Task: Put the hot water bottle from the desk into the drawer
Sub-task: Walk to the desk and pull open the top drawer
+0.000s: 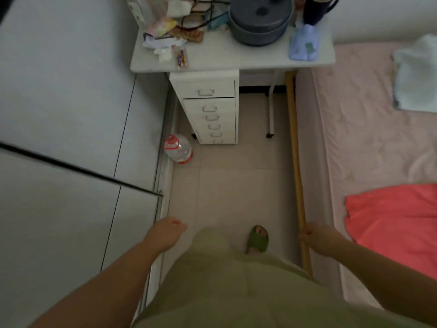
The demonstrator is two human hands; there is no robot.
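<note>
Nearest, both hands hang low and hold nothing. The left hand (pixel 166 233) has its fingers loosely curled, slack, over the floor (pixel 236 185) beside the left wall. The right hand (pixel 316 237) is half curled, empty, just in front of the yellow bed rail (pixel 295 162); whether it touches the rail cannot be told. Between them a green slipper (pixel 257 239) shows on the tiles. Farther on, a clear jug (pixel 178 149) with a red cap and red label stands left of the drawer unit (pixel 212 110); its writing is too blurred to read. All drawers look closed. On the desk (pixel 224 58) above, the pale blue hot water bottle (pixel 303 43) lies at the right end, near a grey pot (pixel 260 22) and a dark mug (pixel 315 9). Wrappers (pixel 163 36) clutter the left end, print unreadable.
</note>
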